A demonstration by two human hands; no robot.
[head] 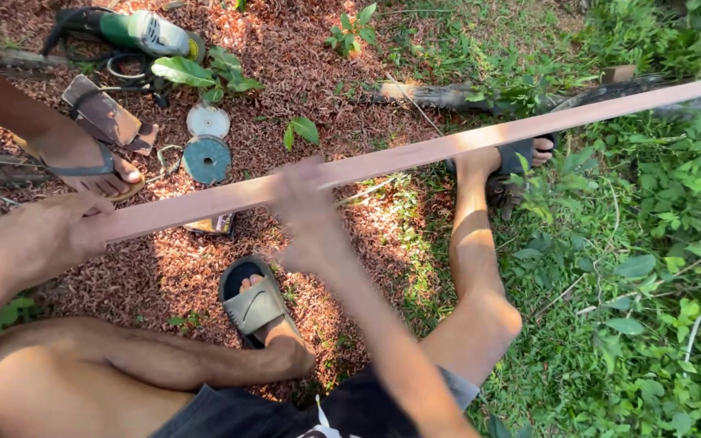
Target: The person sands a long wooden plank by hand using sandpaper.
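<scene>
Head view shows us sitting on the ground, with bare legs and grey sandals, over red-brown wood chips and green weeds. A long wooden slat [480, 142] runs across the picture from the lower left up to the upper right, above the ground. Our left hand [38, 235] holds its near end; the fingers are closed around the wood. Our right hand [306, 215] lies on the slat near its middle, but it is blurred, so we cannot tell how far its fingers are closed or if they really hold the slat. The far part of the slat passes over our right foot [521, 154].

Behind the slat, two round cutting discs [207, 142] lie on the chips, one pale and one blue-green, touching each other. Further back lies a green angle grinder [144, 32] with its black cable. At the upper left, another person's foot [83, 158] in a sandal stands near a brown flat piece [103, 113].
</scene>
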